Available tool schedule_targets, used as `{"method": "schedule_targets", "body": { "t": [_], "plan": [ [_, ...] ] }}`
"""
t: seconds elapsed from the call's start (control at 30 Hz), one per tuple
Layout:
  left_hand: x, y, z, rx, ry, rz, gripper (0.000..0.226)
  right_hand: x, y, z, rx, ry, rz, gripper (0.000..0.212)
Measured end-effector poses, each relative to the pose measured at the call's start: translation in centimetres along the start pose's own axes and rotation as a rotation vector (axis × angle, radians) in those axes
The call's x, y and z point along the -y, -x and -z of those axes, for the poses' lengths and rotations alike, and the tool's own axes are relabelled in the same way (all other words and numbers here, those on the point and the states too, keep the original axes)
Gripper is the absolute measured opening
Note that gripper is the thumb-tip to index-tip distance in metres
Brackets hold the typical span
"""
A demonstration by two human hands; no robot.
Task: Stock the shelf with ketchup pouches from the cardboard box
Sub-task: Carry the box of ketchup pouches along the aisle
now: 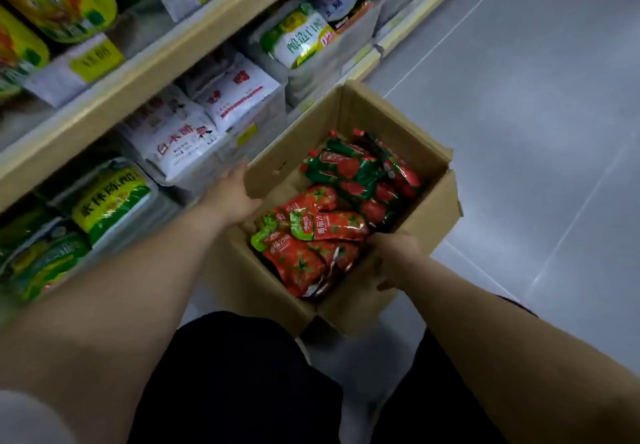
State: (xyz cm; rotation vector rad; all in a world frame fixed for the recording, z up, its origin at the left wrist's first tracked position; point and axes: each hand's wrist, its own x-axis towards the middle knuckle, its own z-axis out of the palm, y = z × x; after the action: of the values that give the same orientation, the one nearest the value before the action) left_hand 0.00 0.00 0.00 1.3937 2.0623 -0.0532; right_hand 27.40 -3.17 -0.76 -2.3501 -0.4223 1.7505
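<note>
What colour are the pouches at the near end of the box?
Red with tomato pictures and green tops, clearest in the head view.

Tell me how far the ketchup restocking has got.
Done: nothing that shows; no ketchup pouch can be made out among the bags on the shelf. In hand: the left hand and right hand grip opposite walls of the open cardboard box; neither holds a pouch. Left: all of it. The red pouches and the green-and-red ones lie in the box.

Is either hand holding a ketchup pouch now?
No. The left hand and right hand grip the brown cardboard box; the red ketchup pouches lie inside.
</note>
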Motion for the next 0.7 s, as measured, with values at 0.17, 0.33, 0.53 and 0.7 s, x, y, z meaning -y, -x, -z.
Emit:
{"method": "schedule_targets", "body": {
  "t": [0.17, 0.33, 0.53, 0.7],
  "plan": [
    [2.5, -3.2, -3.3, -0.022, -0.082, 0.036, 0.094, -2.4, -2.9, -2.9, -0.071, -0.167, 0.031, 0.085],
    [3.5, -6.2, -3.9, -0.115, -0.128, 0.019, 0.083, -3.4, -5.2, -3.6, -0.06, -0.236, 0.019, 0.081],
    [3.0, -8.6, -4.0, -0.168, -0.157, 0.027, 0.042, -3.3, -6.3, -4.1, -0.103, -0.262, 0.054, 0.036],
    [2.2, -7.0, -3.0, -0.222, -0.21, 0.0, 0.039, -3.0, -5.5, -2.8, -0.132, -0.272, 0.075, 0.027]
  ]
}}
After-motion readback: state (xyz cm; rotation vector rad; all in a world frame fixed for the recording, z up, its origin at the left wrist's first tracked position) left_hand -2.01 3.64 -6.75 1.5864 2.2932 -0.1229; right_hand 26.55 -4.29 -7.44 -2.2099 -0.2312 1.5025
